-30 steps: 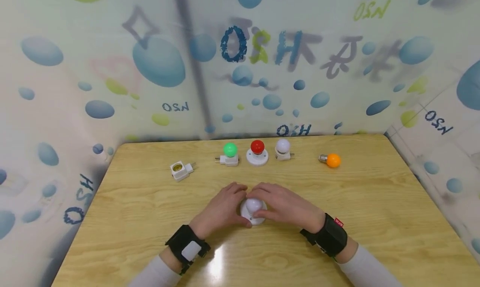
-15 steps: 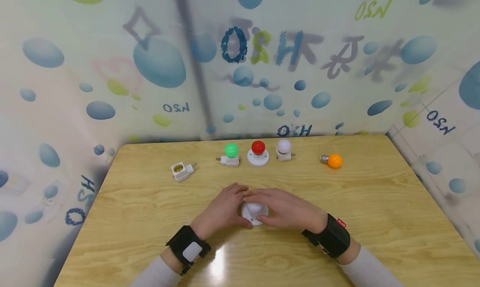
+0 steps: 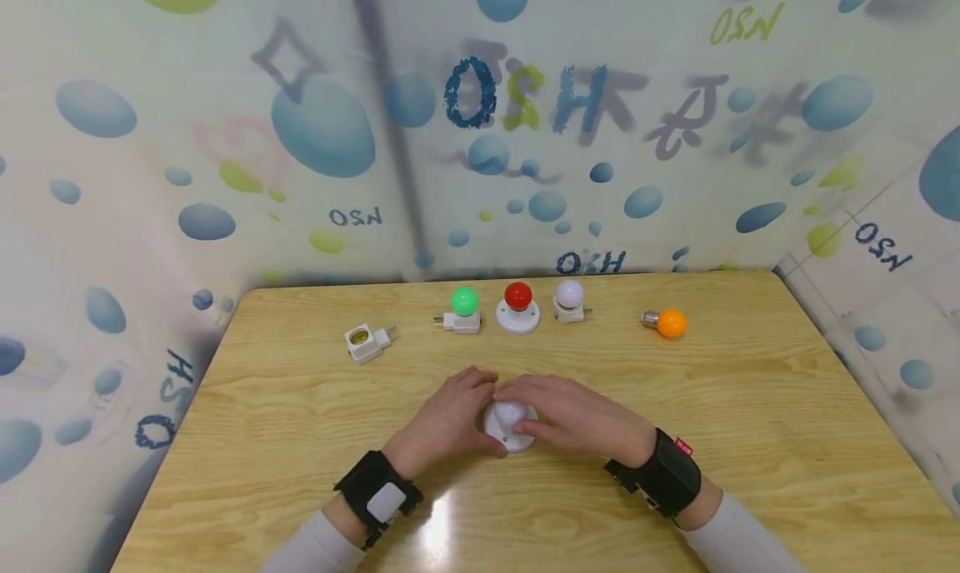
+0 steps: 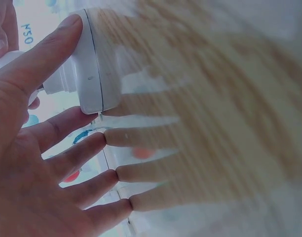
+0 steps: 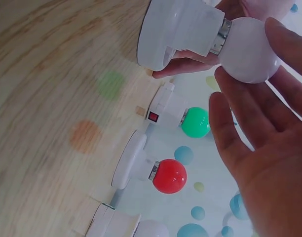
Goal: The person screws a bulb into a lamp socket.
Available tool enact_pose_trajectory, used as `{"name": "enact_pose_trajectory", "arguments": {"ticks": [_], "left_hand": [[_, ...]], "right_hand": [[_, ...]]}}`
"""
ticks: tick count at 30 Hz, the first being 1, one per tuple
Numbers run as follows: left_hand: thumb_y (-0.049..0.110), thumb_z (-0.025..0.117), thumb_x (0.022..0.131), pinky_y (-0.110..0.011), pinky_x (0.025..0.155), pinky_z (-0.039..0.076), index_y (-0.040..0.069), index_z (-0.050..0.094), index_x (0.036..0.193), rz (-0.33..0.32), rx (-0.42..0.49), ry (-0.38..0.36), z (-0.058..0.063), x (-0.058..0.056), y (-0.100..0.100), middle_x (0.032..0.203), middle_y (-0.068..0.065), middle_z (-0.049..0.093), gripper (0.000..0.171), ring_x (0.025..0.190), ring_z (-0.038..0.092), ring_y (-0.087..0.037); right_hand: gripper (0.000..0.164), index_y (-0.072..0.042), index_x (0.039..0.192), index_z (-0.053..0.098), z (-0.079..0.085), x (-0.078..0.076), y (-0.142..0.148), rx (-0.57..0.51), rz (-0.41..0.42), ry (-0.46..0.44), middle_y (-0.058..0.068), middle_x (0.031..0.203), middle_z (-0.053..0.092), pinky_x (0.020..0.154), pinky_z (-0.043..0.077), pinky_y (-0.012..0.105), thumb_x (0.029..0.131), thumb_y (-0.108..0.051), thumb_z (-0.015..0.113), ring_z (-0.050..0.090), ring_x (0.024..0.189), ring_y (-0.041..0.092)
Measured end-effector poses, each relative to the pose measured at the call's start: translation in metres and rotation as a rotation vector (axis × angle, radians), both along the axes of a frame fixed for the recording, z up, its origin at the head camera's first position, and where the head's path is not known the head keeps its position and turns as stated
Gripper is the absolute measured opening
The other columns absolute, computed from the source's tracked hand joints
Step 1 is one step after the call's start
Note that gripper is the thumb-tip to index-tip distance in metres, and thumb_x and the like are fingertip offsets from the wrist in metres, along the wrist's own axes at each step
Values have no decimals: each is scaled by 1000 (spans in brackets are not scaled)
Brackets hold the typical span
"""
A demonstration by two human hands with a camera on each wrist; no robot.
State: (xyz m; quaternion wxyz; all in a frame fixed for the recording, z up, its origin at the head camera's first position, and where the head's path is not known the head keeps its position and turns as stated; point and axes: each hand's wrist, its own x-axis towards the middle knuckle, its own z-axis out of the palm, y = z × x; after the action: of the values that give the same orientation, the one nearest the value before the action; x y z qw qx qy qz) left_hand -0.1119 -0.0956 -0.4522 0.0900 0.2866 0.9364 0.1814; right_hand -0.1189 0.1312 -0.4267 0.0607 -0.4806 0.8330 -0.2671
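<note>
left hand (image 3: 448, 412) pinches the white base (image 5: 161, 37) at its rim, seemingly to stop it turning; right hand (image 3: 566, 412) holds the white bulb (image 5: 249, 52) by its globe, likely for a twisting grip. base rests on the wooden table (image 3: 300, 398) between both hands, bulb above it, metal thread (image 5: 221, 35) partly showing; beyond, green bulb (image 3: 464, 301) and red bulb (image 3: 517, 296) stand apart, presumably out of the way.

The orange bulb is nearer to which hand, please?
Right: the right hand, at a white bulb, is left of the orange bulb; the left hand is farther left.
</note>
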Motion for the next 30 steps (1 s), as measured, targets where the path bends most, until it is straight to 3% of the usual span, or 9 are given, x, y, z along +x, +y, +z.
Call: {"name": "enact_pose_trajectory", "arguments": {"ticks": [10, 15, 23, 30], "left_hand": [[54, 79, 66, -48, 108, 29, 13, 66, 120, 1, -1, 14, 2, 1, 2, 140, -11, 50, 70, 133, 38, -34], [54, 79, 65, -45, 107, 31, 13, 67, 117, -7, -6, 30, 3, 1, 2, 137, -11, 51, 68, 130, 41, -30], [56, 78, 67, -48, 105, 34, 14, 64, 121, -15, -54, 43, 3, 2, 2, 138, -10, 50, 69, 130, 40, -32], [59, 76, 68, -54, 103, 34, 15, 55, 136, 5, -75, 37, 3, 3, 5, 138, -8, 50, 83, 133, 37, -34]], "right_hand": [[40, -13, 118, 57, -7, 1, -3, -49, -39, 155, -6, 114, 57, 83, 48, 22, 89, -38, 65, 52, 98, 6], [42, -14, 115, 57, -7, 1, -5, -54, -53, 202, -7, 108, 56, 82, 47, 22, 86, -42, 66, 51, 95, 6], [44, -17, 119, 55, -5, 1, -5, -18, -64, 148, -10, 110, 55, 82, 47, 22, 86, -45, 65, 50, 94, 4], [60, -17, 138, 52, 4, 1, 2, 52, -41, 65, -5, 135, 52, 98, 43, 32, 87, -46, 64, 49, 120, 10]]}}
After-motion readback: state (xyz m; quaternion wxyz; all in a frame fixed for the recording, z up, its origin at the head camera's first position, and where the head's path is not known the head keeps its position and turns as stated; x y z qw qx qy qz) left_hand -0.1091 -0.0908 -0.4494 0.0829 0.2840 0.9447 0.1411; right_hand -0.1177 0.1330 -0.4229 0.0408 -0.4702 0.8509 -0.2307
